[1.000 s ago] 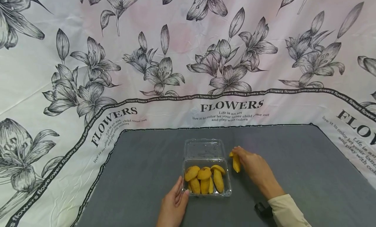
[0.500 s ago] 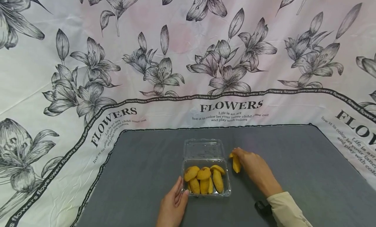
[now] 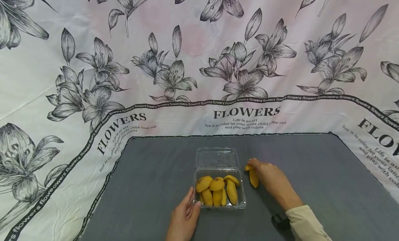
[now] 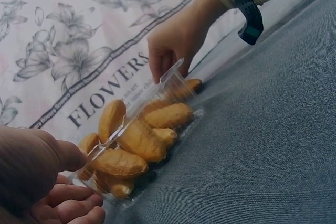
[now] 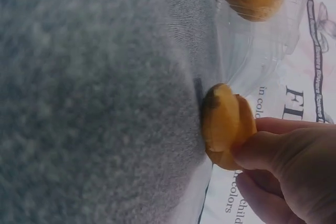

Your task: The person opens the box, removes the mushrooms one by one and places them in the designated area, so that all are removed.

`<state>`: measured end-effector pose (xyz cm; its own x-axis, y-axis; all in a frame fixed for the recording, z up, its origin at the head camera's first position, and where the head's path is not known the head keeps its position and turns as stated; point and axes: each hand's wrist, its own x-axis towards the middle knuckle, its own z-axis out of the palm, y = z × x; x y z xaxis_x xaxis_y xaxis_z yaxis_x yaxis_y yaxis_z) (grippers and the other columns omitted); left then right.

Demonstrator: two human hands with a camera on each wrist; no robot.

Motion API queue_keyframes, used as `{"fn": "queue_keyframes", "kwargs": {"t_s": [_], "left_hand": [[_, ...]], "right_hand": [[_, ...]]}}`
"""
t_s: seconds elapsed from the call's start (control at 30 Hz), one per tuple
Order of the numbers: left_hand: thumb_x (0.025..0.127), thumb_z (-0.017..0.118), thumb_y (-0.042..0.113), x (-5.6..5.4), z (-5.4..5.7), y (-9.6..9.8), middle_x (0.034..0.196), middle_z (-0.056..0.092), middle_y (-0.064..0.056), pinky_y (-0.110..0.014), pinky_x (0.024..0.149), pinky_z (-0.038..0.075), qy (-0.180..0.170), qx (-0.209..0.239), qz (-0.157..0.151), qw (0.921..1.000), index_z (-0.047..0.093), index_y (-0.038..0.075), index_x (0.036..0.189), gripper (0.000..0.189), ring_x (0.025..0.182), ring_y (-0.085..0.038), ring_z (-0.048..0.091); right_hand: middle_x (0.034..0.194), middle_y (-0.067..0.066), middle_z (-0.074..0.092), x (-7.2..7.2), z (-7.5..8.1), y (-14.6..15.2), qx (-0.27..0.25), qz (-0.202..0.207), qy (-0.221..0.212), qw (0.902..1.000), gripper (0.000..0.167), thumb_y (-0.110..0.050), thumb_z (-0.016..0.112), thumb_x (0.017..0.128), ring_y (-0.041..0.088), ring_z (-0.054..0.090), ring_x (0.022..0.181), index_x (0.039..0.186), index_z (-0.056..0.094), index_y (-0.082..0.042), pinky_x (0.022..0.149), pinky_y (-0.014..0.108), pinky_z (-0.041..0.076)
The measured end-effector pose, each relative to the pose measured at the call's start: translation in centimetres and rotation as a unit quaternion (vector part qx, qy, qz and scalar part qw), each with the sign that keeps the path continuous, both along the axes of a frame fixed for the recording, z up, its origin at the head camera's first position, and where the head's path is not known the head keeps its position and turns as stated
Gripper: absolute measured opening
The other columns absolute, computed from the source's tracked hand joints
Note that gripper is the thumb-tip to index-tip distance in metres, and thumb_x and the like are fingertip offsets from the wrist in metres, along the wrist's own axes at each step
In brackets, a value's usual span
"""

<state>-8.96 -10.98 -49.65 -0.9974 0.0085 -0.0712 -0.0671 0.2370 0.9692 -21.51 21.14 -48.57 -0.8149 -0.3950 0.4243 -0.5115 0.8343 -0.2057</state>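
Observation:
A clear plastic clamshell box (image 3: pixel 219 207) lies on the grey table with its lid tipped back. Inside are several yellow mushrooms (image 3: pixel 217 189), caps toward the far side. At the box's near left corner my left hand (image 3: pixel 184 215) holds the wall, thumb at the rim and fingers outside, as the left wrist view shows. To the right of the box, my right hand (image 3: pixel 272 180) pinches another yellow mushroom (image 3: pixel 254 178) by its cap between thumb and fingers. In the right wrist view this mushroom (image 5: pixel 223 124) is at or just above the table; contact is unclear.
The open lid (image 3: pixel 216 158) stands behind the box, left of the right hand. A white cloth with printed flowers (image 3: pixel 174 78) hangs behind and beside the grey table (image 3: pixel 149 171). A dark band (image 4: pixel 250 20) sits at the right wrist.
The right hand and the mushroom it holds have shifted slightly to the right and nearer to me. The left hand and the box have stayed in place.

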Motion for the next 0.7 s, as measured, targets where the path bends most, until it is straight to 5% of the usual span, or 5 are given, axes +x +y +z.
{"fn": "queue_keyframes", "kwargs": {"t_s": [0.13,0.43,0.63,0.7], "left_hand": [[0.106,0.069,0.028,0.0,0.1,0.1,0.159,0.043,-0.029,-0.041,0.109,0.052,-0.003,0.002,0.003,1.0000,0.038,-0.006,0.160,0.071,0.145,-0.041,0.046],[0.106,0.069,0.031,-0.1,0.2,0.1,0.160,0.042,-0.029,-0.037,0.109,0.053,-0.012,0.010,0.006,0.9999,0.037,-0.003,0.161,0.072,0.147,-0.043,0.044],[0.106,0.070,0.030,-0.2,0.0,0.0,0.160,0.042,-0.029,-0.037,0.108,0.053,-0.012,0.009,0.007,0.9999,0.037,-0.004,0.161,0.072,0.147,-0.042,0.044],[0.106,0.070,0.030,-0.2,0.0,0.0,0.160,0.042,-0.029,-0.037,0.108,0.053,-0.013,0.009,0.004,0.9999,0.037,-0.004,0.161,0.072,0.147,-0.042,0.044]], "right_hand": [[0.098,0.008,0.079,0.2,0.5,0.0,-0.002,-0.003,-0.023,0.9997,0.027,0.002,0.073,0.097,0.032,0.073,0.072,0.121,0.074,-0.012,0.060,0.051,0.061],[0.136,0.012,0.071,1.2,2.6,-0.5,0.004,0.007,-0.055,0.9985,0.044,0.002,0.075,0.095,0.026,0.070,0.066,0.136,0.070,-0.011,0.053,0.038,0.056],[0.145,0.014,0.066,2.4,4.4,-2.5,-0.022,0.096,-0.044,0.9941,0.050,-0.004,0.078,0.097,-0.002,0.052,0.055,0.145,0.065,-0.010,0.053,0.022,0.047],[0.145,0.015,0.065,2.9,4.8,-3.2,-0.029,0.131,-0.044,0.9899,0.051,-0.008,0.078,0.097,-0.007,0.036,0.048,0.146,0.064,-0.010,0.050,0.019,0.043]]}}
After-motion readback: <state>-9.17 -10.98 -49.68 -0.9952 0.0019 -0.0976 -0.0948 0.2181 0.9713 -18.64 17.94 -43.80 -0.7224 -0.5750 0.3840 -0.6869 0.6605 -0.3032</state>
